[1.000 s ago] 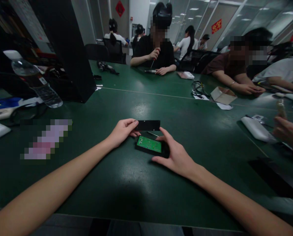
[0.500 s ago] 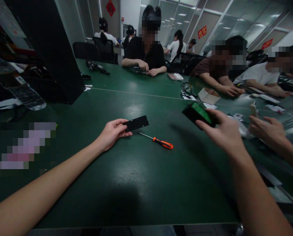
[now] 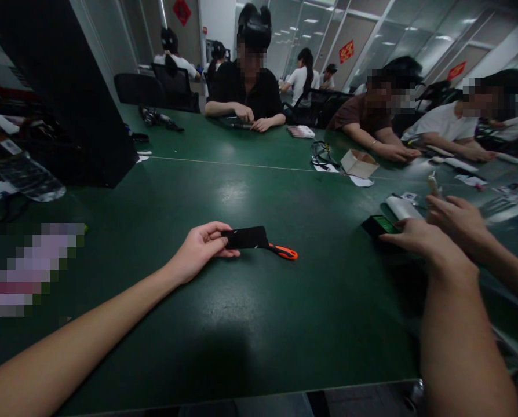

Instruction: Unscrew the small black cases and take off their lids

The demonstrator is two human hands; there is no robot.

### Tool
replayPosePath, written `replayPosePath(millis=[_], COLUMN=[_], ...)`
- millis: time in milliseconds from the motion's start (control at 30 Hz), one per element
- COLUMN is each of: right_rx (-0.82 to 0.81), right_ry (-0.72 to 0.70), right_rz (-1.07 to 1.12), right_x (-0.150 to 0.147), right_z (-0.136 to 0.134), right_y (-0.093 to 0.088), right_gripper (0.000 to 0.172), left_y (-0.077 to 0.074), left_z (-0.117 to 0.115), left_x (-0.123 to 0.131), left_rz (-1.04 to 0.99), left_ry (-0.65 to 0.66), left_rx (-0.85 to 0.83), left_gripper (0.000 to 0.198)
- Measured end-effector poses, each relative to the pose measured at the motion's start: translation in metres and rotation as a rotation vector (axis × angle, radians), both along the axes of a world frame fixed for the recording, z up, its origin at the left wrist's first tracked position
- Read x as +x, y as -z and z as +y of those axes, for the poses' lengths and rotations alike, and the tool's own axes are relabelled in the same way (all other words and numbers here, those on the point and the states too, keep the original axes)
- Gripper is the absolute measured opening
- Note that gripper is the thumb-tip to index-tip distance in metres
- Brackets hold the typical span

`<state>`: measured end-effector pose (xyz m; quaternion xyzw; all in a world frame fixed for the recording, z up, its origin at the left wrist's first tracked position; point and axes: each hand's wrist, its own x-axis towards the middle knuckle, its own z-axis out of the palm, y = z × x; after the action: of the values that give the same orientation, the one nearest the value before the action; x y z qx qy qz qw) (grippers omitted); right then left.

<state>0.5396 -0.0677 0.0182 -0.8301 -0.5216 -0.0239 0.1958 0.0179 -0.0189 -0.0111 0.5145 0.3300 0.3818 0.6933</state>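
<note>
My left hand (image 3: 204,248) pinches the near end of a thin black rectangular plate (image 3: 249,237), held just over the table. Behind the plate lies a screwdriver (image 3: 285,252) with an orange and black handle; its shaft is hidden by the plate. At the right, my right hand (image 3: 418,237) grips a black box-shaped part with a green face (image 3: 383,226), thumb on its near side. That part is low over the table, close to a whitish object (image 3: 402,207); I cannot tell whether it touches the surface.
Another person's hand (image 3: 459,220) with a small item is just beyond my right hand. Across the green table (image 3: 259,324) sit several people. A small cardboard box (image 3: 358,164) and black cables (image 3: 322,153) lie beyond. A dark pillar (image 3: 80,104) rises at left.
My right hand has carried the black and green part rightward and lower. The plate in my left hand has levelled and now covers the screwdriver's shaft. The view has shifted slightly.
</note>
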Motion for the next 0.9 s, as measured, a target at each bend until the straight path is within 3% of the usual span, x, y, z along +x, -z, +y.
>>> replayPosePath(millis=[100,167,233,300,400,533,733,833,900], right_rx=[0.234,0.253,0.197,0.039,-0.206,-0.3,-0.379,-0.229,-0.023], right_ry=[-0.12,-0.259,-0.469,-0.778,-0.913,-0.832,-0.939,-0.862,-0.647], right_rz=[-0.011,0.055,0.209,0.605,0.922,1.063,1.007,0.732,0.383], right_x=[-0.058,-0.112,-0.17,-0.219,-0.262,-0.269,-0.264,-0.235,-0.195], right_z=[0.002,0.004,0.001,-0.005,-0.015,-0.014,-0.012,-0.013,-0.013], right_y=[-0.016,-0.022,-0.022,-0.017,-0.008,-0.001,-0.007,-0.026,-0.039], right_gripper=[0.058,0.067,0.061,0.059,0.053,0.051,0.048,0.041,0.037], left_y=[-0.001,-0.002,0.0,0.002,0.006,0.006,0.0,-0.001,0.0], left_z=[0.0,-0.001,-0.002,-0.004,-0.004,-0.005,-0.012,-0.012,-0.01], left_x=[0.001,0.005,0.012,0.02,0.029,0.03,0.025,0.024,0.023], left_rz=[0.046,0.081,0.105,0.124,0.169,0.183,0.163,0.16,0.175], left_ry=[0.023,0.052,0.068,0.055,0.071,0.059,0.089,0.057,0.048], left_rx=[0.021,0.063,0.133,0.2,0.322,0.416,0.423,0.378,0.364], left_gripper=[0.032,0.03,0.028,0.024,0.021,0.018,0.02,0.026,0.023])
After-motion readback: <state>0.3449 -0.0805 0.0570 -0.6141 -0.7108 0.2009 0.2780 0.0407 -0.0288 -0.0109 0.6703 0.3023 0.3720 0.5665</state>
